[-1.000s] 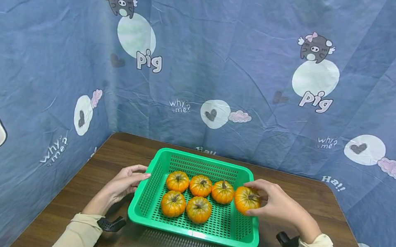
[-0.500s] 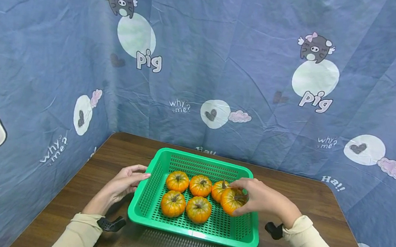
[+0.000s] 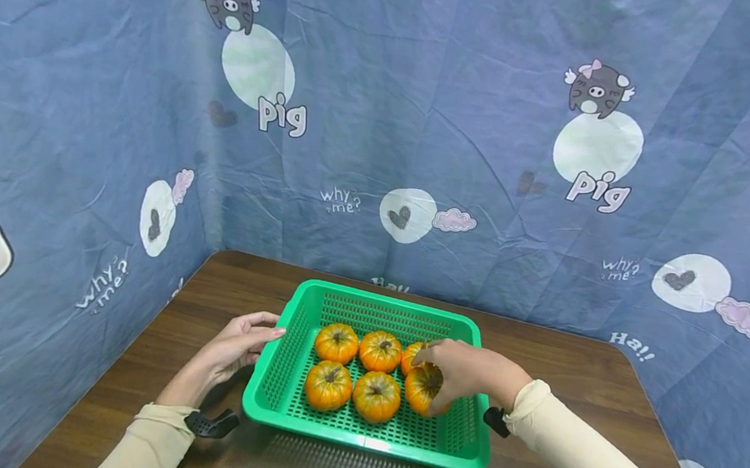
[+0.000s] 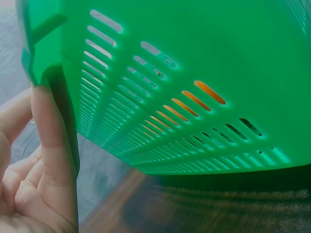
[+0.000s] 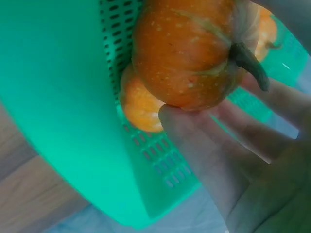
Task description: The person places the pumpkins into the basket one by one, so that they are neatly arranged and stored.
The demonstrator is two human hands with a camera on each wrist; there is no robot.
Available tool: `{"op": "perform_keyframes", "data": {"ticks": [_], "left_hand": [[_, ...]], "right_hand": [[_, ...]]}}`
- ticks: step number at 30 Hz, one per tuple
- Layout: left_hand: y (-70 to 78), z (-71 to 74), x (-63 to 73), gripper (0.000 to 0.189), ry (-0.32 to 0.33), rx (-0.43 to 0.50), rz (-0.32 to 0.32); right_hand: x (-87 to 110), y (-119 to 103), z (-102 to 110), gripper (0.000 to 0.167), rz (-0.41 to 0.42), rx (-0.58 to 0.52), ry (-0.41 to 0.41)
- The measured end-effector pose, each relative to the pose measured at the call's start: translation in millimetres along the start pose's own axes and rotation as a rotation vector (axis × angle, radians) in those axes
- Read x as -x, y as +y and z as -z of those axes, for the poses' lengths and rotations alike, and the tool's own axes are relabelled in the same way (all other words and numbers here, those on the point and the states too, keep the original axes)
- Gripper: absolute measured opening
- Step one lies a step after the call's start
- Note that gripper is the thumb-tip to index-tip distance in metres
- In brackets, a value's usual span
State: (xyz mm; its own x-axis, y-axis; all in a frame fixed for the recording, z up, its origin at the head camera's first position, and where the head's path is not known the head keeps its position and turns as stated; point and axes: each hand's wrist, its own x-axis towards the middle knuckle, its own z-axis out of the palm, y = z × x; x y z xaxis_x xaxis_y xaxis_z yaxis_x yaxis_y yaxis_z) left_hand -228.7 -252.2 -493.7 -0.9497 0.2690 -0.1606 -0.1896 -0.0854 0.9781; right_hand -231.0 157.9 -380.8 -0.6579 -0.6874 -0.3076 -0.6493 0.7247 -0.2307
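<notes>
My right hand grips a small orange pumpkin inside the green plastic basket, at the right end of the front row. In the right wrist view, fingers and thumb lie around this pumpkin, its dark stem pointing toward the palm. Another pumpkin shows below it. Two pumpkins stand to its left, one a front-row pumpkin. Behind it, a back-row pumpkin is partly covered by my fingers. At the basket's left rim my left hand holds on; the left wrist view shows its slotted wall.
The basket stands on a dark brown wooden table. A blue printed cloth hangs behind the table and along its sides. Each wrist wears a black camera mount, such as the left mount.
My right hand has carried its pumpkin leftward and down from the basket's right rim to beside the front-row pumpkins. The left hand and the basket have stayed put.
</notes>
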Motion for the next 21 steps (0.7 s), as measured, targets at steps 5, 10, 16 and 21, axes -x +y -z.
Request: {"op": "perform_keyframes", "data": {"ticks": [5,10,16,21], "left_hand": [[-0.2,0.7,0.3,0.032,0.004,-0.01,-0.003],[0.0,0.6,0.0,0.033,-0.017,-0.005,-0.018],[-0.1,0.3,-0.2,0.034,-0.028,-0.002,-0.021],[0.8,-0.2,0.7,0.035,-0.015,-0.004,-0.013]], "right_hand": [[-6.9,-4.9,-3.2,0.061,0.001,0.067,-0.044],[-14.0,-9.7,-7.4,0.057,-0.017,0.104,-0.067],[-19.8,-19.0,-11.4,0.056,-0.068,0.176,-0.117],[-21.7,-23.6,-15.0,0.058,-0.083,0.234,-0.141]]}}
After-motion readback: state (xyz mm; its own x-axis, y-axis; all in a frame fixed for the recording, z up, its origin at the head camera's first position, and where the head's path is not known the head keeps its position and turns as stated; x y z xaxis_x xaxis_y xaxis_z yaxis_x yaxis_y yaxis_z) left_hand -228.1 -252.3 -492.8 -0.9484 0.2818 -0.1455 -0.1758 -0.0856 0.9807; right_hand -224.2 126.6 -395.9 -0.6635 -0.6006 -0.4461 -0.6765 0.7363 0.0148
